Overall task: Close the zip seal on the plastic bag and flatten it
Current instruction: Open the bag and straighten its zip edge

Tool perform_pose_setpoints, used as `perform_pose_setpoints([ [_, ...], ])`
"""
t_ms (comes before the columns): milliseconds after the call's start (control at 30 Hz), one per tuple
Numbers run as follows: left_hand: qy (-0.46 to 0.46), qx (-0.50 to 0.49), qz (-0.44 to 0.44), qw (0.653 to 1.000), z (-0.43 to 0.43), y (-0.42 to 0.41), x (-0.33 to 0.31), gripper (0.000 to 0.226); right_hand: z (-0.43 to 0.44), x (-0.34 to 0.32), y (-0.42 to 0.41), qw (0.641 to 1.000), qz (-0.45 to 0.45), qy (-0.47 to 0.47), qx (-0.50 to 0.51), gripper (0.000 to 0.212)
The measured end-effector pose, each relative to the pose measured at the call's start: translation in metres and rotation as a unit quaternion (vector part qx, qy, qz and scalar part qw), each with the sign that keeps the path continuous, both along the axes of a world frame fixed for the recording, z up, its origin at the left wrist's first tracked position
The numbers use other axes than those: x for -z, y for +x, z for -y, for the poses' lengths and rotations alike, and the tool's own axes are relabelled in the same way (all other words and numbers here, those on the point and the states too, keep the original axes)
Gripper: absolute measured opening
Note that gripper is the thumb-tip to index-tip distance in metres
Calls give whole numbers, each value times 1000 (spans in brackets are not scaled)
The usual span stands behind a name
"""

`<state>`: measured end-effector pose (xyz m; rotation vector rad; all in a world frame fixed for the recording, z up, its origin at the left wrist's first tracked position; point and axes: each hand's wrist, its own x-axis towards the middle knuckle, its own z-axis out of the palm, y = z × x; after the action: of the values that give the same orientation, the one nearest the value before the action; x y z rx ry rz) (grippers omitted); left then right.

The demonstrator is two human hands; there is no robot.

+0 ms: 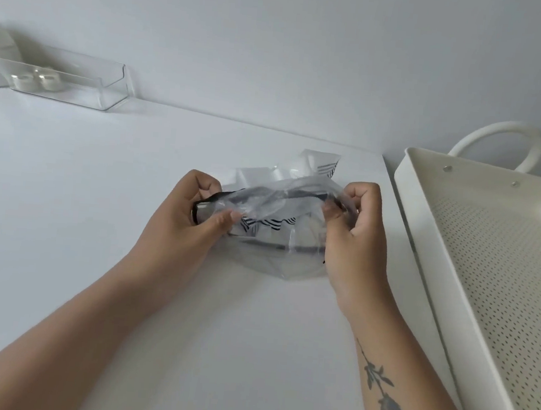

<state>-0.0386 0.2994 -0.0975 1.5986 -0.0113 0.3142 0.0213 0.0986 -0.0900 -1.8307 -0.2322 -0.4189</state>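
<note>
On the white desk (100, 190), near its right edge, we see the clear plastic bag (274, 257) lying crumpled, its lower part resting on the surface and its black zip seal (263, 195) raised between 2 hands. Our left hand (183, 210) pinches the seal's left end between thumb and fingers, and our right hand (355, 225) pinches the right end the same way, so both are clenched on the bag. Striped black-and-white printing shows through the plastic. Just beside the desk to the right sits a cream perforated tray (487, 256) with a looped handle. At the far left, against the wall, stands a clear box (77, 80) holding 2 small white rolls.
</note>
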Motion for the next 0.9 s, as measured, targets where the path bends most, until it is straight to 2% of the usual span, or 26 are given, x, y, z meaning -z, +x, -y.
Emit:
perform_pose_setpoints([
  [133,61,-77,5,995,4,-2,1,15,-1,0,-1,999,14,-6,30,35],
  [267,103,-167,11,980,12,1,-4,15,-2,-2,-2,998,25,12,61,28],
  [367,121,-211,4,970,17,1,-6,20,-2,-3,-2,998,-7,24,51,24],
  [533,122,-213,-16,969,17,2,-8,2,-5,-2,-4,999,-46,10,8,7],
  [667,55,-179,-24,982,16,3,-12,11,-7,-5,-6,995,-90,30,-40,5],
  [767,8,-166,-36,985,12,4,-14,11,-14,-10,-9,986,-108,69,-108,17],
  [900,-7,-153,-23,988,7,8,-13,13,-22,-12,-14,987,-55,91,-117,48],
])
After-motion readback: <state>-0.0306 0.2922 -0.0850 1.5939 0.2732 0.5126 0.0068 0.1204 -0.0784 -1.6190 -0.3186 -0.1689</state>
